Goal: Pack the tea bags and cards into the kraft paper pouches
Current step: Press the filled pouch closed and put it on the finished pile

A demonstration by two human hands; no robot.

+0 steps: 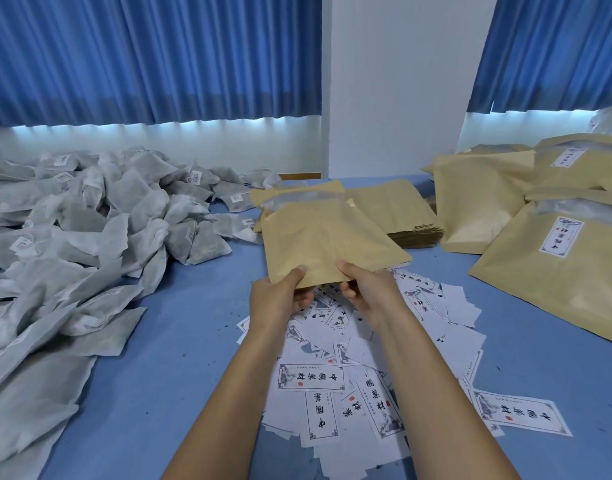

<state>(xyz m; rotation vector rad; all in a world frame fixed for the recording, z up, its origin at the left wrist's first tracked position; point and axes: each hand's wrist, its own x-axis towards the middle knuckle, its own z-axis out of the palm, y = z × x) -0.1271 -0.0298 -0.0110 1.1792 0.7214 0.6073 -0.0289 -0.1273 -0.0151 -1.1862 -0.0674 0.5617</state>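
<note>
I hold an empty kraft paper pouch (327, 237) above the table's middle. My left hand (280, 296) pinches its near left edge and my right hand (363, 289) pinches its near right edge, thumbs on top. Its far end with a clear window strip points away from me. Below my hands lies a heap of white printed cards (360, 372). A large pile of grey-white tea bags (90, 230) covers the left of the table.
A flat stack of empty kraft pouches (401, 209) lies just beyond the held pouch. Filled, labelled pouches (553, 258) are piled at the right. The blue tabletop (180, 341) shows between the tea bags and cards. Blue curtains and a white wall stand behind.
</note>
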